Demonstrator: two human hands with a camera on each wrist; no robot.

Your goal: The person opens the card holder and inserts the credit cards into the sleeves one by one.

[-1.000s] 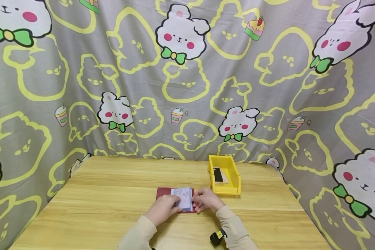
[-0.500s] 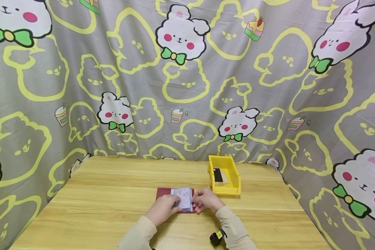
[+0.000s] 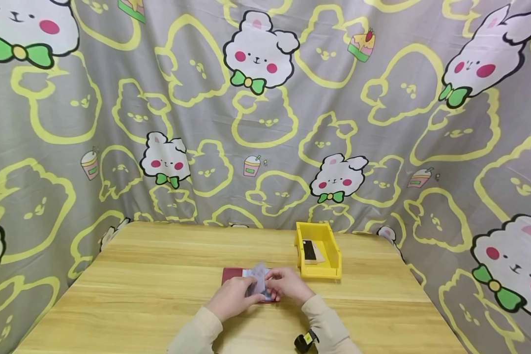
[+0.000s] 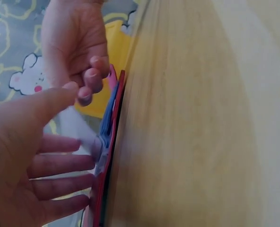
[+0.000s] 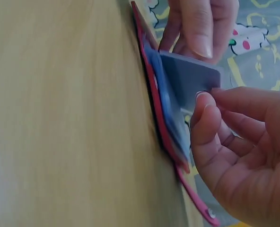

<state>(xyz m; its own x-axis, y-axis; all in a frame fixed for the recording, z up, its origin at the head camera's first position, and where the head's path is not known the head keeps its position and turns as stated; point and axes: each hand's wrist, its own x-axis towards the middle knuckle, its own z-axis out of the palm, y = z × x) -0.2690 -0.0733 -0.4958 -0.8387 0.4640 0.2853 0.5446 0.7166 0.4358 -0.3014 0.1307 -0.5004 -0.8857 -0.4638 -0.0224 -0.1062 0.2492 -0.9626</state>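
Full width, at 12 o'clock: grey curtain (image 3: 265,147) with yellow outlines and white bunny faces, hung behind the wood-grain surface (image 3: 150,280). Clock readings taken from the booklet, head view, unless noted.

Left sleeve (image 3: 197,328), beige, came in from about 8 o'clock. Left hand (image 3: 232,297) sat at 8 too, closer in, over the booklet's near left part. Fingers straight and slightly spread, thumb apart (left wrist view). Fingertips were right at the pages; couldn't tell if they pressed.

Red booklet (image 3: 232,273) lay unfolded on the surface, partly covered by both hands. Red cover showed at 10 o'clock, bluish pages stacked toward 3. One clear plastic page (image 5: 196,75) stood tilted up off the stack, between the two hands; blurred in the head view. Pinkish strap (image 5: 192,191) with a metal snap stuck out from the cover, 5 o'clock in the right wrist view.

Right hand (image 3: 289,283) was at 3 o'clock, thumb and index finger pinching the plastic page at its edge, other fingers curled.

Black device (image 3: 302,343) with a yellow label, at the right wrist, between 4 and 5 o'clock. Yellow bin (image 3: 319,271) stood at 2 o'clock, beyond the right hand. Inside it, toward its left wall: flat black piece (image 3: 309,250) against a paler one, too small to identify. Right sleeve (image 3: 329,324), also beige, at 4 o'clock.
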